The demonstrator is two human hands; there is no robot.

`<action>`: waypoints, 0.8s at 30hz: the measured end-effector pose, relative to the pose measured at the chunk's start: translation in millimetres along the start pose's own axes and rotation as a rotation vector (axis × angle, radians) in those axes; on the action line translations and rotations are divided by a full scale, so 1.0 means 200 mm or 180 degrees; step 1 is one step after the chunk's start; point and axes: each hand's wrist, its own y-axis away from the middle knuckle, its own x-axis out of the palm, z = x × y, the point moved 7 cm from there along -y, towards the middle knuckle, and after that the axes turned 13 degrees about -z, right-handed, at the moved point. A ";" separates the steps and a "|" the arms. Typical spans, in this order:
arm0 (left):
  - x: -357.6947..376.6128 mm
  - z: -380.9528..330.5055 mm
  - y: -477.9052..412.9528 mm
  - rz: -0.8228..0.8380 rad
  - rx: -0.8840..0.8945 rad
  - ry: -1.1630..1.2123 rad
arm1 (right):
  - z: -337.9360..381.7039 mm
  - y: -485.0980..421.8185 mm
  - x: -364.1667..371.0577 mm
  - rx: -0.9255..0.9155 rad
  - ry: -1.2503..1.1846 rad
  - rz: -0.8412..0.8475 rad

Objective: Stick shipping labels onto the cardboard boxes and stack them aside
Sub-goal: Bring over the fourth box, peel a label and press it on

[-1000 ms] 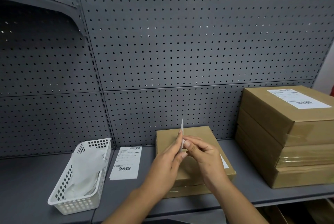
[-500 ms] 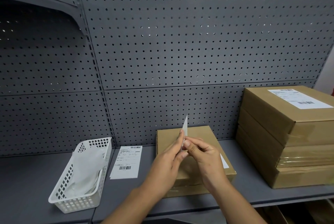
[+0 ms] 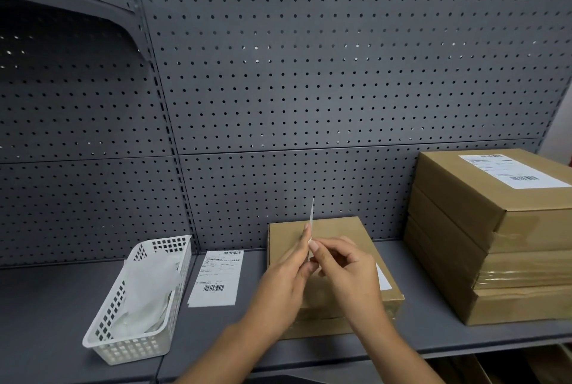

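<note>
The left hand (image 3: 288, 275) and right hand (image 3: 349, 272), together, pinch an upright label (image 3: 312, 213) over the cardboard box (image 3: 340, 228), with stacked boxes (image 3: 495, 228) at three o'clock.

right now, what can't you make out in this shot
Head view only.
Held label: edge-on to the camera, pinched by the left hand and right hand; print and backing cannot be told.
White patch on the box: mostly behind the right hand.
Stack of boxes: cut off by the right edge.
Loose label on the shelf: text too small.
</note>
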 end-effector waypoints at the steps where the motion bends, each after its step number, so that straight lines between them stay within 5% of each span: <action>1: 0.00 0.00 0.00 0.0000 -0.0018 -0.0003 | 0.01 0.00 0.00 -0.0090 0.0078 -0.0023; 5: -0.01 0.01 0.01 0.0006 -0.0164 0.0138 | 0.05 0.01 0.02 -0.0295 0.0199 0.0014; 13: -0.02 -0.03 0.03 0.0170 -0.0842 0.1679 | 0.08 0.01 0.05 -0.0217 -0.0129 0.0268; 24: -0.04 0.00 -0.01 -0.0469 -0.1212 0.1882 | 0.07 0.00 0.08 -0.0201 0.0112 0.0372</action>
